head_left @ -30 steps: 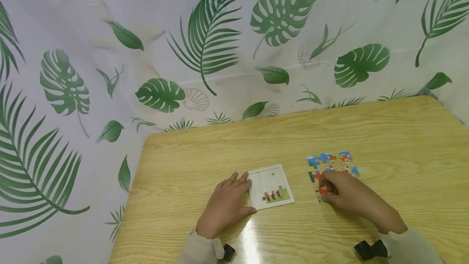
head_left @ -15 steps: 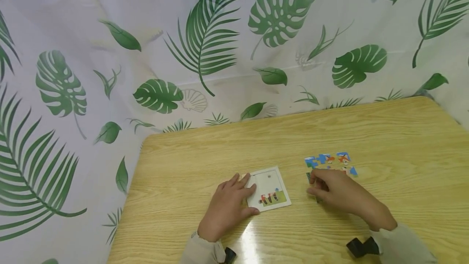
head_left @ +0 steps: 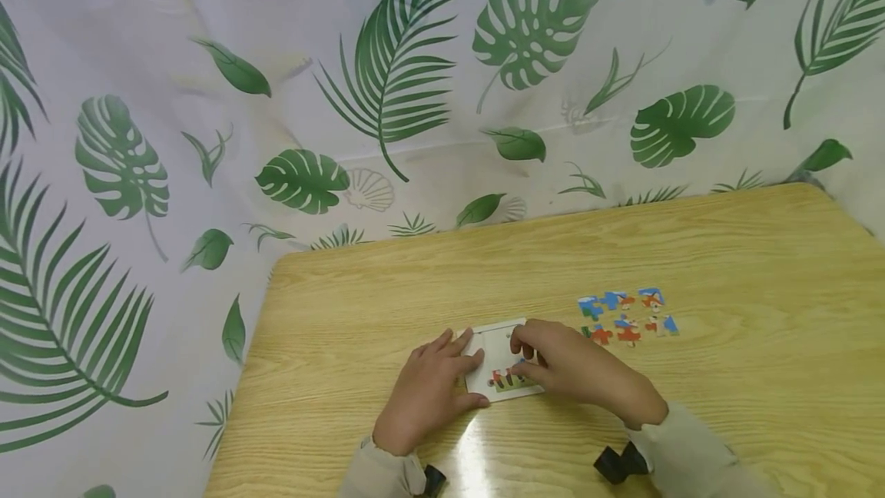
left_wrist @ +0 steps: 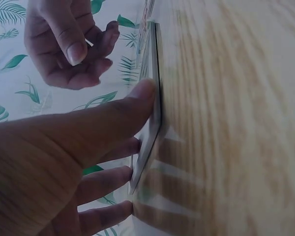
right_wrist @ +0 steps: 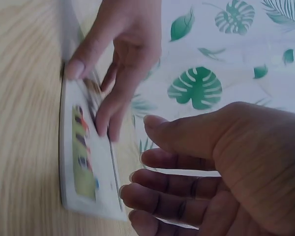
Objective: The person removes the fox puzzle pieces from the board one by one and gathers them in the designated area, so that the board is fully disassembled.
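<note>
A white puzzle tray (head_left: 489, 346) lies flat on the table, with a joined strip of picture puzzle pieces (right_wrist: 83, 167) along its near side. My left hand (head_left: 427, 396) rests on the tray's left part, fingers spread and fairly straight, thumb against the near edge. Over the tray's right side hovers my right hand (head_left: 584, 369), thumb and fingertips close together. In the left wrist view a thin edge of a puzzle piece (left_wrist: 90, 44) shows at its thumb; its picture is hidden. Several loose puzzle pieces (head_left: 628, 330) lie right of the tray in two rows.
The wood-grain table (head_left: 373, 290) runs back to a white sheet with green leaf prints (head_left: 387, 68). Black wrist camera mounts (head_left: 615, 465) sit below both sleeves. A bright light reflection lies on the table before the tray.
My right hand has moved left from the loose pieces to above the tray. The nearest loose piece is gone from its spot. My left hand has shifted slightly further onto the tray.
</note>
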### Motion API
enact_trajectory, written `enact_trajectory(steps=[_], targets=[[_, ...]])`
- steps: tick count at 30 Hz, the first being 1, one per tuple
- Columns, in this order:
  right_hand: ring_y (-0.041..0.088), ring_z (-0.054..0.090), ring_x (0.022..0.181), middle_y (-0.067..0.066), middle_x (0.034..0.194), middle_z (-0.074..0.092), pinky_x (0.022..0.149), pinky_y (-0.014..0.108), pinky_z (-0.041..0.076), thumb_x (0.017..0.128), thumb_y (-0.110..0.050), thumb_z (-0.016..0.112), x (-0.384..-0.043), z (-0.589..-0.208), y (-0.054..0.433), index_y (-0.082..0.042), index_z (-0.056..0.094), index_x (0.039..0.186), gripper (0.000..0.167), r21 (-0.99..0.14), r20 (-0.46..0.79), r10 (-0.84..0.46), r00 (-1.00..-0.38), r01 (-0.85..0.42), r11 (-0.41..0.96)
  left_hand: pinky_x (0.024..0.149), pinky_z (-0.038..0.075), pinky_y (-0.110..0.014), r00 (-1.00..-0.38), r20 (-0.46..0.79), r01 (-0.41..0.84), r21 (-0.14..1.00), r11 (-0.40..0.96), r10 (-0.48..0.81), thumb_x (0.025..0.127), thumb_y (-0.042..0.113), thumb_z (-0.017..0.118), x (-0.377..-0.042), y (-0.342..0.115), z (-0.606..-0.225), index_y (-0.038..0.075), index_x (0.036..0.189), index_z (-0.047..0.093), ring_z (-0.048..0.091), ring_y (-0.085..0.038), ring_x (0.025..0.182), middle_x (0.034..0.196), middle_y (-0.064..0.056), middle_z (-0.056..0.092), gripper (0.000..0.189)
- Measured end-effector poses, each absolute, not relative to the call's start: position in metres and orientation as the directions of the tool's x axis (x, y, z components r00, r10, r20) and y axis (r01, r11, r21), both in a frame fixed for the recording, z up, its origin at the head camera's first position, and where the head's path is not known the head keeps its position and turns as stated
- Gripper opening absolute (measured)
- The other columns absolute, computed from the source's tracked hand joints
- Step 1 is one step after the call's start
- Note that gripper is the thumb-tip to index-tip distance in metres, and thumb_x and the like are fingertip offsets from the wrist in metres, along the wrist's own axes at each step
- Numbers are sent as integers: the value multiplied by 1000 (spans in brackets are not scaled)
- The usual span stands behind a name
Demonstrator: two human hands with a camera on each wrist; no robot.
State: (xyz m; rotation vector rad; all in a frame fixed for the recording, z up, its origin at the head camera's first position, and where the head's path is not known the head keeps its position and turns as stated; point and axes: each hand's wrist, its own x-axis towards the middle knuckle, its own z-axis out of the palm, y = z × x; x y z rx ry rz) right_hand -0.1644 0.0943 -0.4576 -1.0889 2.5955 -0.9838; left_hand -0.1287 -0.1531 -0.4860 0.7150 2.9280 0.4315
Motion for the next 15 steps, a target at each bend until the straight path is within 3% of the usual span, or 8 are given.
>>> enact_trajectory(steps=[8, 15], targets=[[10, 55, 79, 2, 98, 61, 69, 30, 50, 94, -9, 75, -161, -465, 81, -6, 69, 103, 12, -626, 61, -695, -717, -569, 532, 109, 44, -55, -884, -20, 443, 283, 850, 467, 85, 53, 80, -128, -153, -487, 21, 142, 66, 42, -33, 146, 159, -5, 46, 67], [10, 53, 83, -1, 101, 58, 72, 31, 50, 95, -10, 74, -158, -476, 79, -6, 69, 106, 12, -655, 8, -696, -718, -530, 539, 110, 43, -55, -884, -18, 442, 294, 848, 467, 84, 53, 80, -128, -154, -487, 20, 143, 65, 42, -33, 146, 159, -6, 46, 68]])
